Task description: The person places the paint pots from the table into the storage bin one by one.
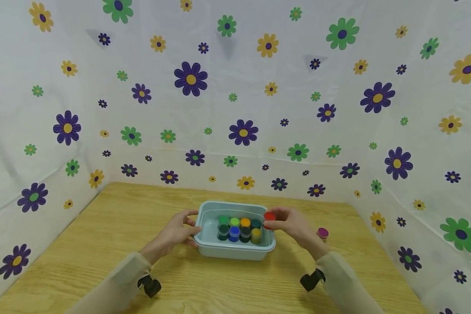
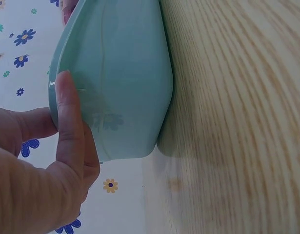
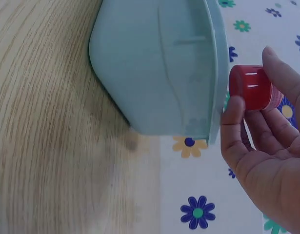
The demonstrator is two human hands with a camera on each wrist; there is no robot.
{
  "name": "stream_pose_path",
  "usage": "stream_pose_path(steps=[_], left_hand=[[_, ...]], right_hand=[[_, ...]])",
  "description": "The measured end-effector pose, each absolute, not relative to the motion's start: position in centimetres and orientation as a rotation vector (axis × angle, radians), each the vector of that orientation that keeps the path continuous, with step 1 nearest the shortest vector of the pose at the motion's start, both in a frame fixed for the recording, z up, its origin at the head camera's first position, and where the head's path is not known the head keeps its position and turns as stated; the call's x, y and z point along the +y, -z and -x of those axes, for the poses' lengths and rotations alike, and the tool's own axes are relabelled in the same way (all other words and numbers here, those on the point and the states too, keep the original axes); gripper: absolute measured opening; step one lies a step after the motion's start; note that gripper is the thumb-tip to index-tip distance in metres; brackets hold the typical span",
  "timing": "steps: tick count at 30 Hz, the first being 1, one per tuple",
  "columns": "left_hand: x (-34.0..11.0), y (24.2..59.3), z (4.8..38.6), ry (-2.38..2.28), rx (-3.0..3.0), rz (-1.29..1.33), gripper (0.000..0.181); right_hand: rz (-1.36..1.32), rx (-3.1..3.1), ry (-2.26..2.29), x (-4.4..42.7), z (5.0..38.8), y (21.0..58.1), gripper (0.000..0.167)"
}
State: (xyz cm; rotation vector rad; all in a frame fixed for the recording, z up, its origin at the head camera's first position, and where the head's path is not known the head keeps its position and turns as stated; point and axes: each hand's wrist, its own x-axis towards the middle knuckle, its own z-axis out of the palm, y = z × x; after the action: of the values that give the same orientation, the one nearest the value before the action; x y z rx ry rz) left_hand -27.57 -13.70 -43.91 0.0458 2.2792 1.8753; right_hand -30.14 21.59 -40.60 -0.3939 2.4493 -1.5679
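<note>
A pale blue plastic basin (image 1: 235,252) stands on the table with several small paint jars in it, among them a green jar (image 1: 223,221), an orange jar (image 1: 245,223) and a blue jar (image 1: 233,234). My left hand (image 1: 175,230) grips the basin's left rim, thumb and fingers on either side of it in the left wrist view. Above the right rim, my right hand (image 1: 292,224) holds a red paint jar (image 3: 253,87) between thumb and fingers. The jar is raised clear of the table.
A magenta-lidded jar (image 1: 322,233) sits on the wooden table (image 1: 141,209) to the right of the basin, beyond my right wrist. Flower-printed white sheeting (image 1: 220,113) encloses the table at the back and both sides.
</note>
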Motion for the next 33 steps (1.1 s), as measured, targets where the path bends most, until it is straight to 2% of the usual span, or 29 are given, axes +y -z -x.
stream_pose_path(steps=[6,33], left_hand=[[-13.7,43.9,27.5,-1.882,2.269,-0.058,0.057],[-13.7,44.1,27.6,-1.884,2.276,-0.093,0.057]], right_hand=[[0.487,2.447,1.537,19.7,30.4,40.7,0.044],[0.691,2.426,1.337,10.4,31.2,42.3,0.044]])
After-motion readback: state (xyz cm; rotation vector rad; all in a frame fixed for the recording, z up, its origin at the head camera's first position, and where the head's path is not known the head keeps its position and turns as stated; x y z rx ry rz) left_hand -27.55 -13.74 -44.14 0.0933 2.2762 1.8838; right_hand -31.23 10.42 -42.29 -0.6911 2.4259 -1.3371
